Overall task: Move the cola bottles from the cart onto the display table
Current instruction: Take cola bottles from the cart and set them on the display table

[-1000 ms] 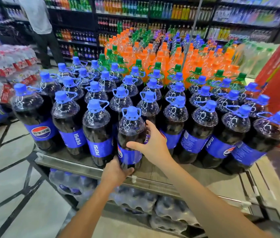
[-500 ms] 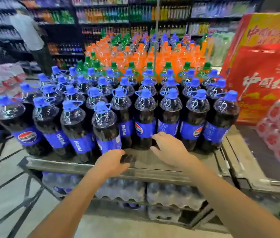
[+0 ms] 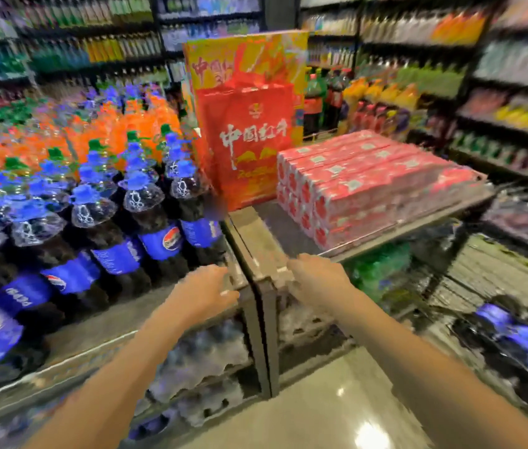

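Red shrink-wrapped packs (image 3: 369,183) are stacked toward the right edge of a metal stand (image 3: 272,228). A red printed carton (image 3: 249,140) stands upright at its far left corner. Green bottle packs (image 3: 382,270) lie beneath. Orange soda bottles (image 3: 120,131) stand at rear left. Stocked wall shelves (image 3: 499,76) are behind, blurred.

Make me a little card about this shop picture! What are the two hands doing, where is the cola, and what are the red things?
left hand: empty, by the display table corner
right hand: empty, by the next table corner
cola bottles: standing in rows on the display table, blue caps
behind them: orange bottles
red things: tall red bag; stacked red packs on the next table
picture: blurry
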`<action>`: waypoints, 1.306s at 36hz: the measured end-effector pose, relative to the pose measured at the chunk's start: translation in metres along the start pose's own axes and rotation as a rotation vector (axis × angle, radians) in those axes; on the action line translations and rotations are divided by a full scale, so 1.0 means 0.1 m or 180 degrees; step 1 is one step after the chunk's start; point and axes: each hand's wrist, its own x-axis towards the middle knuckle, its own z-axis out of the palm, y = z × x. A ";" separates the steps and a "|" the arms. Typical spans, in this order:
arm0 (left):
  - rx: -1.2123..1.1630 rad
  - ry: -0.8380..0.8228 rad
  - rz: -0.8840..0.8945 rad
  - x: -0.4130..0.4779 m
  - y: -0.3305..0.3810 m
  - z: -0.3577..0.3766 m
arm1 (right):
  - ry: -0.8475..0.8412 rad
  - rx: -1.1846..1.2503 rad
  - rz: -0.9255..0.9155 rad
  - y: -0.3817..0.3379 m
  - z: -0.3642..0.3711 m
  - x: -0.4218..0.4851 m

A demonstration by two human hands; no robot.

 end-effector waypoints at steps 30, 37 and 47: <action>0.0586 -0.0638 0.3008 2.20 4.62 0.56 | -0.0093 0.0193 0.3071 3.67 0.33 -1.77; 0.0437 -0.0688 0.3209 2.96 5.20 0.55 | -0.0124 0.0220 0.3282 4.36 0.28 -1.43; 0.0383 -0.0859 0.3257 3.55 5.69 0.69 | -0.0017 0.0412 0.3442 5.01 0.29 -1.20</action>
